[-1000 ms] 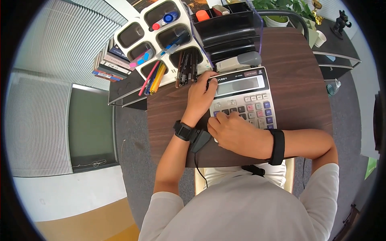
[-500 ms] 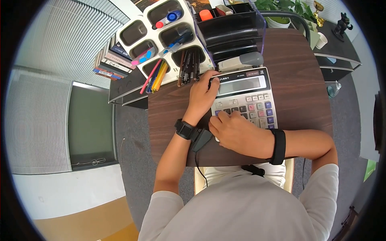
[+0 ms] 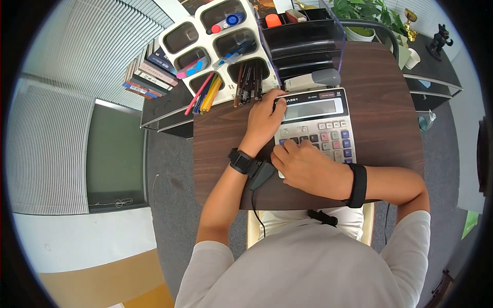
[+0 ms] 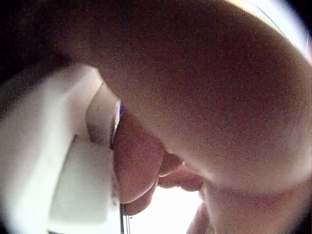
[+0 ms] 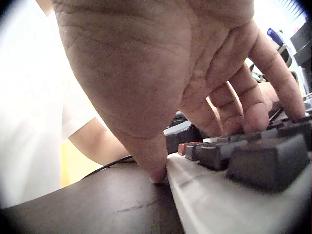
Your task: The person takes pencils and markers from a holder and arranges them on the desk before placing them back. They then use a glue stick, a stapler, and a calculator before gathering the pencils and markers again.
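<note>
On the desk lies a large white desktop calculator (image 3: 316, 107) with a grey display, its upper edge toward the pen organizer. My left hand (image 3: 263, 119) grips its upper left corner, thumb on top beside the display and fingers round the far edge. In the left wrist view the fingers (image 4: 139, 163) curl along a pale edge, much of them dark. My right hand (image 3: 314, 168) is bent over the lower left keys. The right wrist view shows its fingertips (image 5: 254, 118) down on the keys (image 5: 265, 161), with the thumb (image 5: 157, 170) on the desk against the calculator's side.
A white organizer (image 3: 223, 91) with pens and pencils stands beyond the left hand. Behind the calculator are a grey-and-white stapler-like object (image 3: 313, 79) and a black tray rack (image 3: 303, 41). A cable (image 3: 254, 208) hangs from the left wrist device over the desk (image 3: 387, 118) edge.
The head view has shifted slightly, so the desk and its things sit a little further right and lower. Both hands keep nearly the same places on the calculator.
</note>
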`<state>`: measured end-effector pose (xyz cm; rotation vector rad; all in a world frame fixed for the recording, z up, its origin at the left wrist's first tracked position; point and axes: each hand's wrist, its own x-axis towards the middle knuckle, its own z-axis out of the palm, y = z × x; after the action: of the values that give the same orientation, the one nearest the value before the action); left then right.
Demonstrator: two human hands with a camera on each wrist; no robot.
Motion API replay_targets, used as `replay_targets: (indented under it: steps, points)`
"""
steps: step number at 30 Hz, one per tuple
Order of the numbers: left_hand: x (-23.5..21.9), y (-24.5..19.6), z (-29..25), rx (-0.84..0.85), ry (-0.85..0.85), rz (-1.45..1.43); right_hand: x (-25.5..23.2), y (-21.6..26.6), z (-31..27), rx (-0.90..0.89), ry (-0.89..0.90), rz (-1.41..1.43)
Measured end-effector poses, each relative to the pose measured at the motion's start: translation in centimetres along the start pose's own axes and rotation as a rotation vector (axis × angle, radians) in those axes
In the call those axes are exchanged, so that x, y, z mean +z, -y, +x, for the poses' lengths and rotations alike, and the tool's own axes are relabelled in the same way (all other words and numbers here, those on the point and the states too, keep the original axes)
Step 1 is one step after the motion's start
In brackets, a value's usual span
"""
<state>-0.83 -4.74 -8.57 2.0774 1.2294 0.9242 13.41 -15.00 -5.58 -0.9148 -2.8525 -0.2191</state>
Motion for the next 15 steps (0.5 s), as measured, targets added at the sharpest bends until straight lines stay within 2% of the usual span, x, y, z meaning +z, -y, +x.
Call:
replay_targets:
  steps: [4, 15]
  points:
    - [-0.09, -0.27, -0.06, -0.054, 0.029, -0.032, -0.04, 0.01, 0.03, 0.008, 0.013, 0.032]
    - [-0.08, -0.15, -0.02, -0.053, 0.027, -0.012, 0.05, 0.03, 0.03, 0.006, 0.025, 0.029]
